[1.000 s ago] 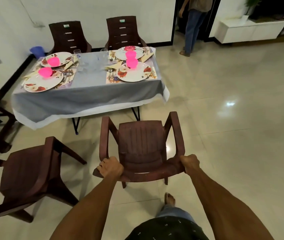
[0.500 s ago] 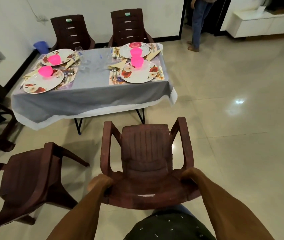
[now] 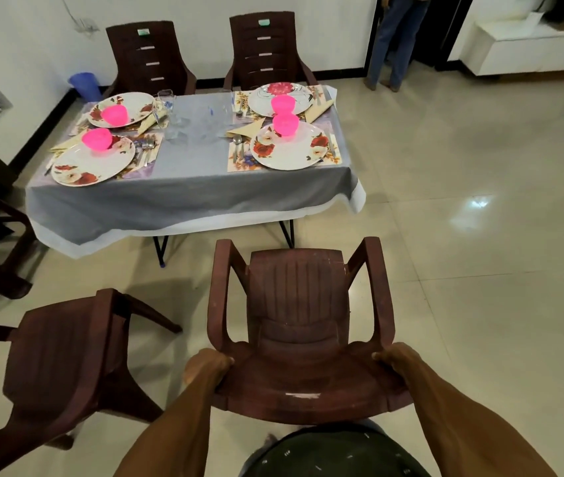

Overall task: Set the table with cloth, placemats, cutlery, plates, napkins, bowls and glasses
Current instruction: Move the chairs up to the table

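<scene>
Gripping the brown plastic armchair (image 3: 299, 325) at its backrest corners, the left hand (image 3: 206, 368) and right hand (image 3: 395, 356) are clenched on it. Light, stiff moulded plastic is judged; ahead of both hands stands the laid counter (image 3: 184, 187).

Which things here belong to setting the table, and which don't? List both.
Job: cloth, placemats, plates, pink bowls, glasses, napkins, cutlery.

Not: held chair, both hands, blue bin.

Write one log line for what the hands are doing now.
left hand: grips chair | right hand: grips chair | chair: faces table | table: set
</scene>
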